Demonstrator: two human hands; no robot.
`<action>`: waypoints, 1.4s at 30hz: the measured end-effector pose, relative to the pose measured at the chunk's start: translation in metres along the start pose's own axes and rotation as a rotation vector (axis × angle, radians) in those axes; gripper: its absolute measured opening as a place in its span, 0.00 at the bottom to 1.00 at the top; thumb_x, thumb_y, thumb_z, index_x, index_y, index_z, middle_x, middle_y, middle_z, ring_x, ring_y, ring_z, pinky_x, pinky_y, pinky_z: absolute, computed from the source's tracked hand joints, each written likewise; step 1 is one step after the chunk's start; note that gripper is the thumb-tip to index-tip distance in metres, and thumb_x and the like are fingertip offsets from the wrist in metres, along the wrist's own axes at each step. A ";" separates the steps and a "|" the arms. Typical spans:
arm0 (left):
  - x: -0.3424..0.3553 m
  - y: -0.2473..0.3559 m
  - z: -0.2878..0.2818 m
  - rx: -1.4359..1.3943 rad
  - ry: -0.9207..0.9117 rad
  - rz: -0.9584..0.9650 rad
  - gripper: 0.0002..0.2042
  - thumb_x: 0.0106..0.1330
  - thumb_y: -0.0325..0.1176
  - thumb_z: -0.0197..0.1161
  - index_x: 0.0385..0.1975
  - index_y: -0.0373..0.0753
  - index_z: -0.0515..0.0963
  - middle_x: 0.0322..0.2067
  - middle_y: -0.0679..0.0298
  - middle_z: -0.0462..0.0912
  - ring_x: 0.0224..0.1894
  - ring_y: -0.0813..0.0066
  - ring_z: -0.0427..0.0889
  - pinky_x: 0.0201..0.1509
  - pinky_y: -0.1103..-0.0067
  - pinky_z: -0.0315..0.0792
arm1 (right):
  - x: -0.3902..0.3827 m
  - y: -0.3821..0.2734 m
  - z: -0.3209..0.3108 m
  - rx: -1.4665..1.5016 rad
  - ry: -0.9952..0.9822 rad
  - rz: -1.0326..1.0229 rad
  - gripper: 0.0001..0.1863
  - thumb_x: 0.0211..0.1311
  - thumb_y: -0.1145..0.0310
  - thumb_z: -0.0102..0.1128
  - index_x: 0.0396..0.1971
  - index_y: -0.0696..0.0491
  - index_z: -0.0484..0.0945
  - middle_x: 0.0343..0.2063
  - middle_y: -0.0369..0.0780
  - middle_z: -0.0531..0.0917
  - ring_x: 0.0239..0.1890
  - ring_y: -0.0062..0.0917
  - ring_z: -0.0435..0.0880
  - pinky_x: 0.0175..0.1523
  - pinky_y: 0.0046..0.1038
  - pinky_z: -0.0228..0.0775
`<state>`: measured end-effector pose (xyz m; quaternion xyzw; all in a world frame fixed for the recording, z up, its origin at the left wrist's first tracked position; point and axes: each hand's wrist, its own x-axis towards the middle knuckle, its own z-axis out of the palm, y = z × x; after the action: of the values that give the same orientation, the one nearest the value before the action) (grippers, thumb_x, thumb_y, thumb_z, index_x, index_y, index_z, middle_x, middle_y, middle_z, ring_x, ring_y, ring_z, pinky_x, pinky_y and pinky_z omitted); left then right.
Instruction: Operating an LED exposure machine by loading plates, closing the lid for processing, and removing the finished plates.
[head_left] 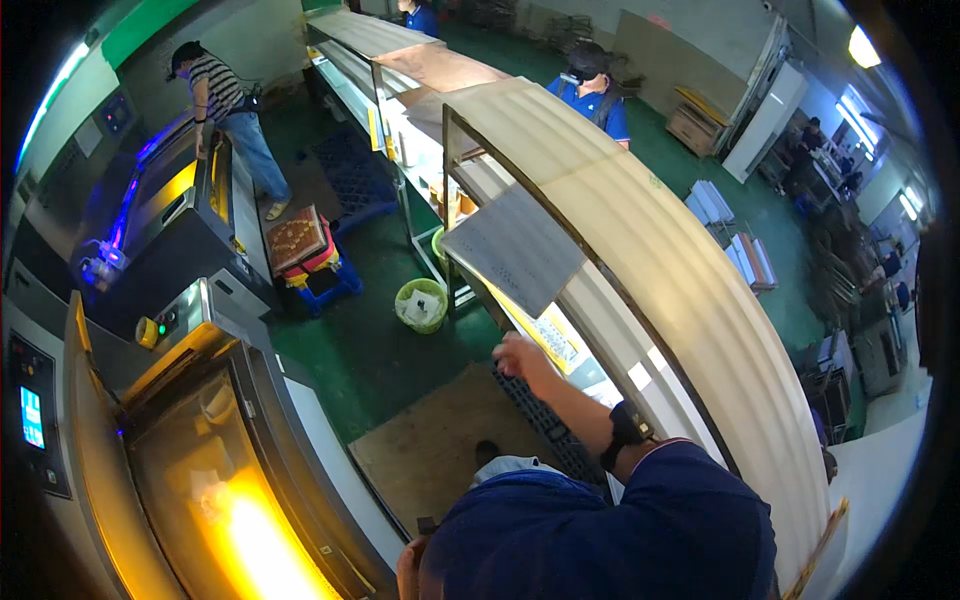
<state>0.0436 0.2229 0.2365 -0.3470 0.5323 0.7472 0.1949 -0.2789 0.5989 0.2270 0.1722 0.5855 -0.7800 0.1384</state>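
My right hand (516, 356) is held out over the near edge of the lit work table, its fingers curled closed. Whatever it may hold is hidden. A black wrist strap (628, 434) goes round that forearm. Just below the hand runs a black ribbed plastic strip (545, 415), and I cannot tell whether they touch. Above the hand, a grey flat panel (515, 248) leans at a slant against the shelf frame. Low in the picture, by my hip, a little of my left hand (408, 570) shows; its fingers are hidden.
To the left stands a machine with a raised lid and a glowing yellow bed (215, 490). A green waste bin (421, 305) and a red-and-blue stool (300, 245) are on the floor. A long pale shelf top (640, 215) curves past on the right. Other people work farther off.
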 end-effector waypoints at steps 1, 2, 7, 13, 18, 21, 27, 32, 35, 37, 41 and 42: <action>-0.015 0.026 0.016 0.173 -0.030 0.116 0.09 0.66 0.34 0.55 0.33 0.37 0.78 0.26 0.58 0.78 0.32 0.62 0.79 0.46 0.67 0.74 | -0.007 0.014 0.007 -0.045 -0.175 0.044 0.16 0.62 0.56 0.59 0.41 0.51 0.75 0.32 0.38 0.84 0.27 0.20 0.81 0.31 0.22 0.73; -0.034 0.052 0.032 0.395 -0.036 0.271 0.09 0.68 0.34 0.54 0.32 0.36 0.78 0.26 0.58 0.78 0.32 0.61 0.79 0.45 0.67 0.74 | -0.013 0.042 0.009 -0.410 -0.460 -0.207 0.15 0.62 0.54 0.57 0.39 0.49 0.78 0.31 0.38 0.84 0.26 0.20 0.81 0.31 0.22 0.73; -0.083 0.095 0.055 0.787 -0.004 0.614 0.11 0.71 0.34 0.50 0.34 0.35 0.77 0.29 0.57 0.79 0.38 0.57 0.78 0.49 0.67 0.71 | -0.103 0.044 0.115 -0.617 -1.063 0.468 0.27 0.65 0.44 0.53 0.44 0.55 0.81 0.34 0.42 0.86 0.32 0.24 0.82 0.37 0.27 0.73; -0.106 0.087 0.022 0.864 -0.116 0.629 0.07 0.66 0.33 0.55 0.35 0.37 0.78 0.31 0.57 0.80 0.40 0.59 0.78 0.53 0.67 0.70 | -0.147 0.031 0.174 -0.757 -1.417 0.053 0.20 0.61 0.57 0.63 0.40 0.61 0.81 0.31 0.41 0.85 0.34 0.26 0.82 0.40 0.29 0.73; -0.118 0.090 -0.021 1.029 -0.204 0.845 0.04 0.63 0.30 0.58 0.31 0.38 0.77 0.29 0.58 0.80 0.37 0.62 0.79 0.51 0.66 0.71 | -0.180 0.035 0.190 -0.778 -1.402 0.078 0.14 0.57 0.64 0.65 0.34 0.61 0.79 0.30 0.41 0.84 0.35 0.25 0.81 0.40 0.29 0.72; -0.114 0.101 -0.040 1.176 -0.278 1.159 0.02 0.60 0.29 0.60 0.29 0.39 0.77 0.28 0.59 0.79 0.34 0.64 0.79 0.50 0.65 0.72 | -0.226 0.074 0.187 -0.775 -1.289 -0.014 0.14 0.57 0.64 0.65 0.33 0.60 0.76 0.30 0.40 0.83 0.36 0.23 0.80 0.41 0.27 0.71; -0.099 0.085 -0.040 1.204 -0.381 1.533 0.02 0.56 0.26 0.64 0.26 0.40 0.77 0.25 0.59 0.79 0.30 0.67 0.80 0.48 0.65 0.74 | -0.312 0.168 0.186 -0.414 -1.064 0.080 0.15 0.58 0.66 0.64 0.41 0.60 0.77 0.36 0.38 0.83 0.40 0.19 0.78 0.47 0.25 0.70; -0.125 0.046 0.001 0.421 -0.472 1.213 0.10 0.52 0.19 0.66 0.21 0.40 0.71 0.21 0.64 0.77 0.29 0.71 0.79 0.48 0.64 0.74 | -0.360 0.200 0.185 0.027 -1.250 0.272 0.17 0.63 0.70 0.60 0.51 0.58 0.77 0.43 0.35 0.83 0.44 0.18 0.78 0.52 0.24 0.69; -0.146 0.033 -0.007 0.604 -0.369 1.114 0.06 0.52 0.21 0.66 0.25 0.38 0.75 0.23 0.62 0.80 0.29 0.70 0.80 0.45 0.71 0.74 | -0.383 0.190 0.181 -0.089 -1.203 0.278 0.19 0.63 0.70 0.60 0.52 0.60 0.75 0.43 0.35 0.82 0.45 0.19 0.78 0.54 0.25 0.68; -0.149 0.013 -0.024 0.650 -0.250 0.984 0.06 0.51 0.23 0.67 0.27 0.38 0.77 0.24 0.61 0.81 0.29 0.70 0.80 0.43 0.74 0.74 | -0.390 0.190 0.173 -0.154 -1.196 0.236 0.19 0.63 0.69 0.59 0.53 0.60 0.75 0.43 0.36 0.82 0.46 0.19 0.78 0.55 0.25 0.68; -0.144 -0.026 -0.063 0.517 -0.320 0.576 0.11 0.61 0.33 0.62 0.40 0.35 0.77 0.33 0.58 0.81 0.38 0.69 0.79 0.46 0.75 0.72 | -0.403 0.179 0.130 -0.017 -1.219 0.267 0.20 0.64 0.71 0.56 0.55 0.61 0.73 0.46 0.38 0.82 0.48 0.19 0.78 0.56 0.24 0.68; -0.153 -0.029 -0.063 0.634 -0.379 0.519 0.16 0.67 0.39 0.56 0.49 0.35 0.75 0.41 0.55 0.80 0.45 0.63 0.78 0.52 0.71 0.70 | -0.406 0.179 0.115 -0.014 -1.143 0.256 0.20 0.64 0.70 0.57 0.55 0.60 0.74 0.47 0.39 0.82 0.49 0.20 0.78 0.57 0.24 0.68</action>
<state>0.1866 0.1871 0.3159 0.0178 0.7593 0.6216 0.1918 0.1495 0.4446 0.2764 -0.2075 0.3975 -0.7222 0.5266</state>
